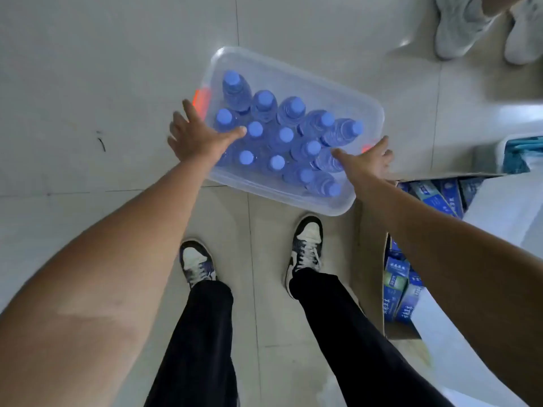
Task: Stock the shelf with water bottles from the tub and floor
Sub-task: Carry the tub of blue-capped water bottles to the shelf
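Observation:
A clear plastic tub with orange handles sits on the tiled floor in front of my feet. Several water bottles with blue caps fill it, most upright, a few at the right leaning. My left hand hovers over the tub's left end, fingers spread, thumb pointing over the bottles. My right hand reaches over the tub's right end beside the orange handle, fingers spread. Neither hand holds anything. No shelf is in view.
A cardboard box with blue and green cartons stands at my right, next to a white surface. Another person's pale sneakers stand at the top right. My own shoes are just behind the tub.

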`<state>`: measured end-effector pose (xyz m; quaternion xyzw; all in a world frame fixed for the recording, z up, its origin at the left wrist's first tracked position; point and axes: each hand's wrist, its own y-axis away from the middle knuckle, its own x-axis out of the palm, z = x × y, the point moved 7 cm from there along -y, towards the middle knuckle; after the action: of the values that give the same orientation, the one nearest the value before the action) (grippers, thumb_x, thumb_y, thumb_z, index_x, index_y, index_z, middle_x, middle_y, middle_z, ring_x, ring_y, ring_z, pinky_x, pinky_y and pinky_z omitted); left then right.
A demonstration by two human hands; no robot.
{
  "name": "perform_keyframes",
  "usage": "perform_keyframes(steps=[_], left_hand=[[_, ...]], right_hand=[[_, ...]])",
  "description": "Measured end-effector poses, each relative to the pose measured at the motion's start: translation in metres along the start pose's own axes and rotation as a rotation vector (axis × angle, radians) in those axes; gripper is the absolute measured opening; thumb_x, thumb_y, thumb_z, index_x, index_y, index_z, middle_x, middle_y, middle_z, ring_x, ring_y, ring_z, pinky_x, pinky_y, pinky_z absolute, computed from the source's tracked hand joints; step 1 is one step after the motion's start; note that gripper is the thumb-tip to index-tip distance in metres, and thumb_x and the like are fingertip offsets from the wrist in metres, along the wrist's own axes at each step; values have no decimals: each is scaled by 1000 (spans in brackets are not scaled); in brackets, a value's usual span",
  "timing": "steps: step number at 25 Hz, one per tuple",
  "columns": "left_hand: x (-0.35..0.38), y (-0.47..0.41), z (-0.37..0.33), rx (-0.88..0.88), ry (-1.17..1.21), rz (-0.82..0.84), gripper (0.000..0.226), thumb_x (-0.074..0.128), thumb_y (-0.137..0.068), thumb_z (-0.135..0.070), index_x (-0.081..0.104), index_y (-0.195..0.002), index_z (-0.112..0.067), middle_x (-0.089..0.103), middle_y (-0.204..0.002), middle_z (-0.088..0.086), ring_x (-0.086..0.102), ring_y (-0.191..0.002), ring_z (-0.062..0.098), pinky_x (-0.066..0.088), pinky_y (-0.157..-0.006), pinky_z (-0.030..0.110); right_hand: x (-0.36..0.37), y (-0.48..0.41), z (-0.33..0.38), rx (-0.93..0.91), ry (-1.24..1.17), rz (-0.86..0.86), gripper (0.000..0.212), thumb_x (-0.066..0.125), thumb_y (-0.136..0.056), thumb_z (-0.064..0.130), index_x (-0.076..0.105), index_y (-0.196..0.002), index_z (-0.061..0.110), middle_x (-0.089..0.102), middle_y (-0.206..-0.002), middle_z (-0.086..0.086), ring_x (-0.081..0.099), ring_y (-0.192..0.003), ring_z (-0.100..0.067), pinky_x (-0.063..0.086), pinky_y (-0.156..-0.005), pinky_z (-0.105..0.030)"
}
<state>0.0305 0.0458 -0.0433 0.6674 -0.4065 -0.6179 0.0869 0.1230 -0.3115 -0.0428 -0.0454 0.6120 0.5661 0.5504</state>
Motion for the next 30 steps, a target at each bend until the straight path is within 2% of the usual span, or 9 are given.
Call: perform_keyframes(steps=[2,5,8,12,16,18,23,27,30], left_hand=[[5,-18,-5,6,20,27,132,78,-61,-78,12,-161,-22,33,-158,13,35,-146,33,33,-117,50],[15,-39,-6,-7,115,32,115,81,-61,-73,28,-149,-20,44,-143,11,48,-134,34,48,-103,49],[15,-47,-4,16,107,-17,107,81,-60,-72,36,-140,-18,48,-138,10,53,-128,33,50,-99,48],[9,-60,-5,28,228,15,101,84,-56,-67,41,-129,-12,54,-131,7,60,-116,28,52,-96,43],[12,-65,-6,7,168,34,93,83,-60,-51,41,-132,-11,53,-133,9,60,-116,32,54,-96,45],[8,-64,-3,8,157,16,88,81,-60,-47,40,-130,-12,53,-130,9,60,-113,33,55,-90,45],[-10,-60,-5,109,-44,-5,70,80,-62,-50,56,-115,-11,61,-117,9,64,-104,33,52,-79,39],[-3,-56,0,94,-14,-56,66,77,-64,-53,56,-115,-15,66,-109,6,63,-104,33,49,-75,36],[-1,-53,-3,95,-20,-78,73,77,-63,-54,53,-119,-14,66,-114,8,62,-109,34,50,-79,38]], right_hand=[[10,-12,-9,49,-118,18,112,84,-73,52,18,-158,19,34,-153,-13,41,-141,-36,36,-116,-50],[20,-28,-24,61,-190,-13,96,83,-70,55,33,-145,19,42,-140,-12,47,-132,-36,39,-114,-48],[19,-32,-28,-9,-253,-1,90,83,-68,56,37,-138,21,46,-134,-8,53,-123,-29,44,-109,-47],[19,-32,-37,-69,-372,111,81,84,-70,51,36,-131,29,59,-126,3,64,-113,-19,52,-104,-49],[13,-31,-33,-99,-311,190,81,83,-68,44,34,-132,34,54,-131,0,62,-116,-22,54,-101,-52],[12,-31,-31,-106,-277,177,77,81,-68,38,37,-131,31,54,-130,-2,62,-113,-24,55,-98,-53],[8,-31,-29,-110,-294,160,58,77,-72,25,42,-119,30,59,-107,9,63,-100,-20,57,-94,-54],[4,-31,-34,-120,-210,110,59,80,-70,31,44,-117,30,57,-100,15,64,-96,-18,57,-88,-46],[1,-28,-32,-153,-118,44,66,80,-67,41,45,-120,24,60,-109,3,64,-99,-24,56,-85,-42]])
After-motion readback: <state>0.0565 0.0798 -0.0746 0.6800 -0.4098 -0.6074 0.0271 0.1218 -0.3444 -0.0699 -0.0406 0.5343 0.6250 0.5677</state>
